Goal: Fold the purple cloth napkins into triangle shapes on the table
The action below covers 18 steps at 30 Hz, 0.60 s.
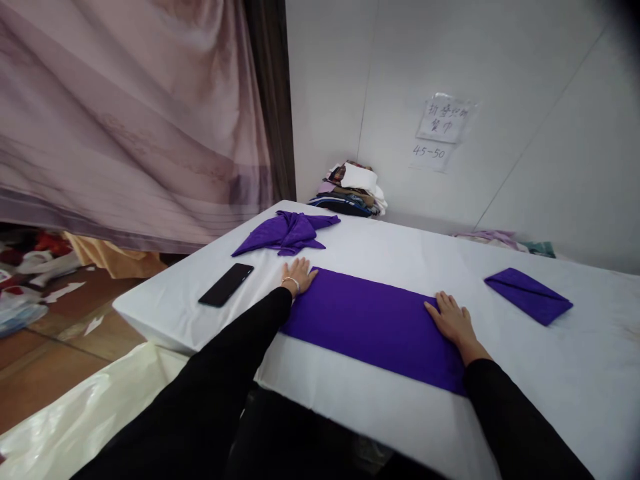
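Observed from the room: a white-covered table (390, 247) carries all the work. At its near side, squarely before the person, lies the flat purple cloth (370, 327), a smooth rectangle with straight edges. It may already be doubled over; the layers cannot be counted from here. Beyond its far left corner sits the bunched purple cloth (287, 233), loose and, in my judgement, not begun. To the right, well apart, lies the folded purple packet (529, 297), pointed and compact, apparently complete. I therefore assess one piece done, one part-way and one left. The right hand (454, 323) rests at the flat cloth's right end, fingers slightly spread; the left hand (299, 273) lies open at the opposite end, pinching nothing visible. A dark phone (226, 285) lies nearby, untouched.
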{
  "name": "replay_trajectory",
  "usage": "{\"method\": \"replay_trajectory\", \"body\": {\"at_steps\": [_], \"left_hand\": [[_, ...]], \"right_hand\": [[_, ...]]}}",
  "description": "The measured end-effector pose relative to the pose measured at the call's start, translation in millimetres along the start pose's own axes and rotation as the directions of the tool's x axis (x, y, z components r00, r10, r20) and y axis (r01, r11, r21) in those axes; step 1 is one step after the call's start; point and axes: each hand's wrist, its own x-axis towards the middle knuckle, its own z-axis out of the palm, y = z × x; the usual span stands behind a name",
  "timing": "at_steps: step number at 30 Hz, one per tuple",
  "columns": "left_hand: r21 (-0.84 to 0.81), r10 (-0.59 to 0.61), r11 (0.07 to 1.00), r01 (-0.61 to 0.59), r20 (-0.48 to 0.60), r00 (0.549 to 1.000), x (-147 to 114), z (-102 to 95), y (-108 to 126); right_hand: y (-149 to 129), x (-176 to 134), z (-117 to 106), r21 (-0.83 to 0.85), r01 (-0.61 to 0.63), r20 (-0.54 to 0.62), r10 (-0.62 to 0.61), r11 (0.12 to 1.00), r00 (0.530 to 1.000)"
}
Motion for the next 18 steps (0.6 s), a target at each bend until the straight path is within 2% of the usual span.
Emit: {"method": "replay_trajectory", "body": {"at_steps": [2, 3, 4, 6, 9, 12, 14, 15, 17, 18], "left_hand": [[0.031, -0.079, 0.996, 0.08, -0.026, 0.997, -9, -4.8, -10], [0.033, -0.078, 0.996, 0.079, -0.035, 0.996, -17, -5.2, -9], [0.027, -0.043, 0.999, 0.044, -0.04, 0.998, -27, -4.0, -4], [0.001, 0.114, 0.993, -0.114, -0.043, 0.993, -49, 2.6, 12], [-0.039, 0.363, 0.931, -0.364, -0.022, 0.931, -82, 16.6, 35], [-0.049, 0.403, 0.914, -0.402, 0.001, 0.915, -97, 25.3, 43], [-0.033, 0.399, 0.916, -0.399, -0.009, 0.917, -96, 27.1, 42], [-0.024, 0.402, 0.915, -0.403, -0.016, 0.915, -94, 27.4, 41], [-0.005, 0.409, 0.912, -0.409, -0.022, 0.912, -89, 27.6, 40], [0.004, 0.41, 0.912, -0.41, -0.022, 0.912, -88, 27.7, 40]], "right_hand": [[-1, -1, -1, 0.0, 0.001, -0.002, -0.001, 1.0, 1.0], [-2, -1, -1, 0.0, 0.001, -0.003, -0.001, 1.0, 1.0], [-2, -1, -1, 0.001, 0.002, -0.004, -0.002, 1.0, 1.0], [-3, -1, -1, 0.004, -0.002, -0.007, 0.002, 1.0, 1.0], [-3, -1, -6, 0.021, -0.014, 0.006, 0.014, 1.0, 1.0], [-12, -6, -18, 0.065, -0.043, 0.027, 0.041, 0.997, 0.999], [-35, -16, -28, 0.101, -0.072, 0.017, 0.071, 0.992, 0.997], [-52, -23, -32, 0.118, -0.044, -0.008, 0.046, 0.992, 0.999], [-97, -44, -35, 0.162, 0.129, -0.053, -0.122, 0.978, 0.991], [-122, -56, -35, 0.195, 0.238, -0.066, -0.229, 0.952, 0.971]]}}
